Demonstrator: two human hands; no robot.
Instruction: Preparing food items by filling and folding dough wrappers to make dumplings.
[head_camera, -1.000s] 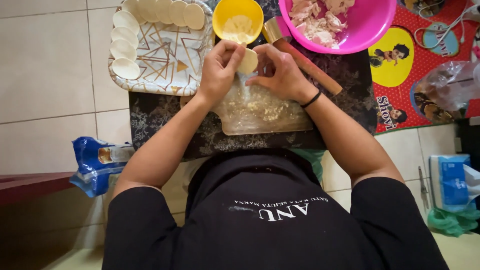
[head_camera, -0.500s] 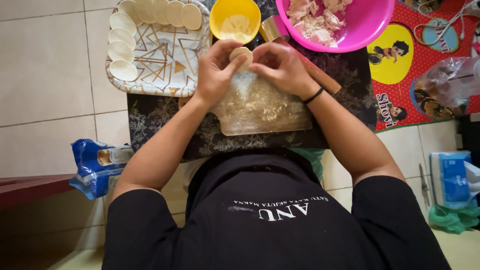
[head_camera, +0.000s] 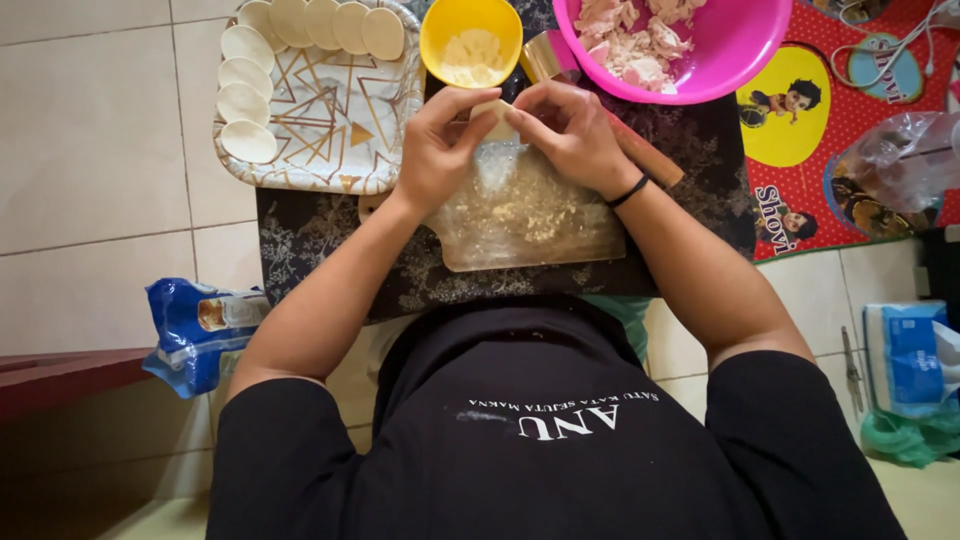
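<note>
Landmark: flour-dusted cutting board (head_camera: 530, 215), pale, set on a dark patterned mat (head_camera: 320, 240) over a floor of cream tiles (head_camera: 90, 130).

Left hand (head_camera: 435, 150): above the far edge of the board, fingers pinched together on a small pale dough wrapper (head_camera: 497, 118).

Right hand (head_camera: 570, 130): above the same far edge, facing the left hand, fingers closed on the other side of the wrapper; black band on the wrist. Both hands clamp the wrapper between them, off the board's surface.

Yellow bowl (head_camera: 470, 40): just beyond the board, holding a pale crumbly filling.

Pink bowl (head_camera: 720, 45): beyond the board and to its right, holding pale torn pieces of food.

Rolling pin (head_camera: 640, 150): wooden, slanting by the board's far right corner, partly hidden by the right hand.

Tray (head_camera: 320, 110): patterned in white with gold triangles, beyond the board to its left, round white wrappers (head_camera: 245, 100) lining its rim.

Red cartoon mat (head_camera: 800, 120): right of the board, under a clear plastic bag (head_camera: 900, 160).

Blue packet (head_camera: 195, 330): near-left of the board, on the tiles.

Blue-and-white pack (head_camera: 910, 355): near-right of the board, above a green bag (head_camera: 910, 440).
</note>
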